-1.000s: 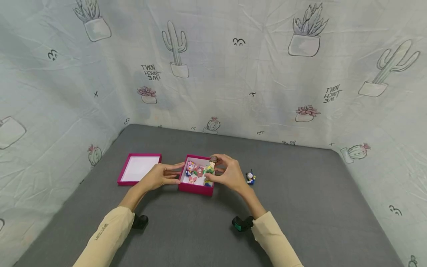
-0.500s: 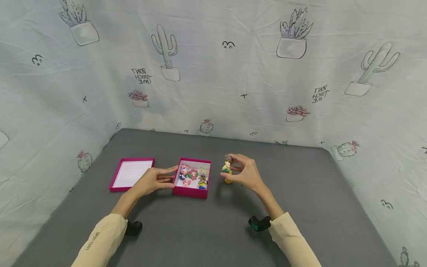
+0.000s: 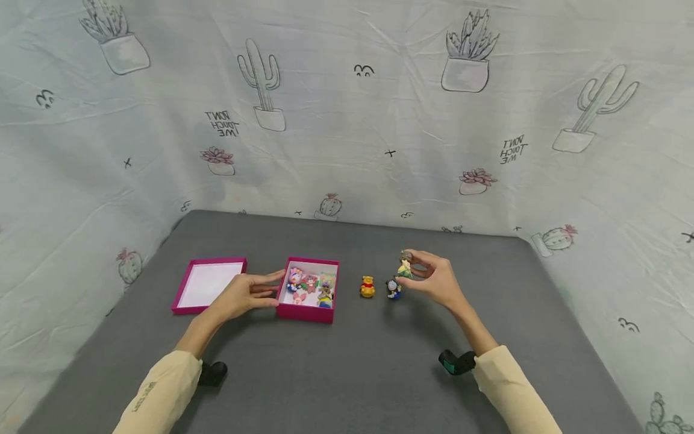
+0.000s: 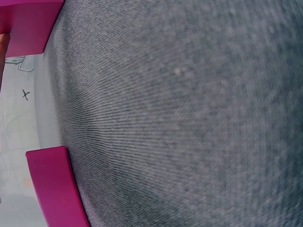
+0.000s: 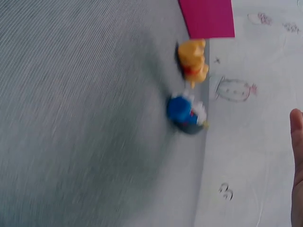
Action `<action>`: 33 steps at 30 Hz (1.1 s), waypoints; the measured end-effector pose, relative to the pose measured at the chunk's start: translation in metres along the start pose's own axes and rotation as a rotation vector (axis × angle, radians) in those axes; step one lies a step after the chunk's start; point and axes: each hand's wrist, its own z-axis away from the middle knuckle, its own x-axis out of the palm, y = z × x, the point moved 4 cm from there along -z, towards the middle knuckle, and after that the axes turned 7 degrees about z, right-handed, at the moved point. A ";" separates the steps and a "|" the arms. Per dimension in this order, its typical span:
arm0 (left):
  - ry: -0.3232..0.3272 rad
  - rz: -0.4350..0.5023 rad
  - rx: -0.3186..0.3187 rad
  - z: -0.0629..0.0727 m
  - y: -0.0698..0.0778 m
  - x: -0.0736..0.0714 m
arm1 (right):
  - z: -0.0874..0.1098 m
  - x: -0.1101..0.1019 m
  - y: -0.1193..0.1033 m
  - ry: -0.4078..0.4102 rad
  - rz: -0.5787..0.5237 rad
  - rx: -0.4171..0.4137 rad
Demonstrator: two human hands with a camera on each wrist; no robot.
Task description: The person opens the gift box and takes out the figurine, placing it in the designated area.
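Observation:
My right hand pinches a small princess figurine in a green and yellow dress, raised above the grey table. Just below and left of it stands a blue, white and black figurine, blurred in the right wrist view. A yellow bear figurine in a red top stands further left. My left hand touches the left side of an open magenta box, its fingers fairly straight. Inside lie several small figurines, among them a pink and blue one and a pink one.
Left of the box lies its magenta lid, white inside up, partly behind my left hand. A pale curtain with printed cacti rises behind the grey table.
My right hand has lifted the princess figurine out of the box and carried it right, past the yellow bear, which now shows. My left hand stays at the box. The head view has shifted slightly.

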 end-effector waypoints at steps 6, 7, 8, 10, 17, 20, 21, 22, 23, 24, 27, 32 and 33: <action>0.010 -0.013 0.001 0.001 0.001 0.000 | 0.008 -0.016 0.019 -0.015 -0.049 0.041; 0.007 -0.011 0.003 0.001 0.000 0.000 | 0.009 -0.019 0.021 -0.019 -0.063 0.046; 0.006 -0.003 0.000 0.001 0.000 0.000 | 0.011 -0.021 0.023 -0.023 -0.073 0.052; 0.000 0.003 0.007 0.001 0.000 0.000 | 0.013 -0.026 0.027 -0.025 -0.090 0.064; -0.001 0.010 -0.005 -0.001 0.000 0.001 | 0.026 -0.039 0.049 -0.044 -0.125 0.141; -0.006 0.018 -0.014 -0.001 0.000 0.001 | 0.030 -0.044 0.058 -0.047 -0.127 0.169; -0.007 0.020 -0.017 -0.001 0.000 0.001 | 0.031 -0.046 0.061 -0.049 -0.126 0.174; -0.009 0.021 -0.019 -0.001 0.000 0.001 | 0.031 -0.047 0.063 -0.054 -0.123 0.179; -0.010 0.018 -0.021 -0.001 0.000 0.001 | 0.032 -0.048 0.066 -0.061 -0.124 0.184; -0.010 0.016 -0.021 -0.001 0.000 0.001 | 0.032 -0.049 0.068 -0.066 -0.125 0.186; -0.011 0.012 -0.015 -0.001 0.001 0.000 | 0.033 -0.050 0.075 -0.083 -0.136 0.206; -0.012 0.007 0.002 0.000 0.002 0.001 | 0.035 -0.046 0.088 -0.119 -0.126 0.243; -0.011 0.007 0.003 0.001 0.002 0.001 | 0.035 -0.044 0.090 -0.134 -0.114 0.245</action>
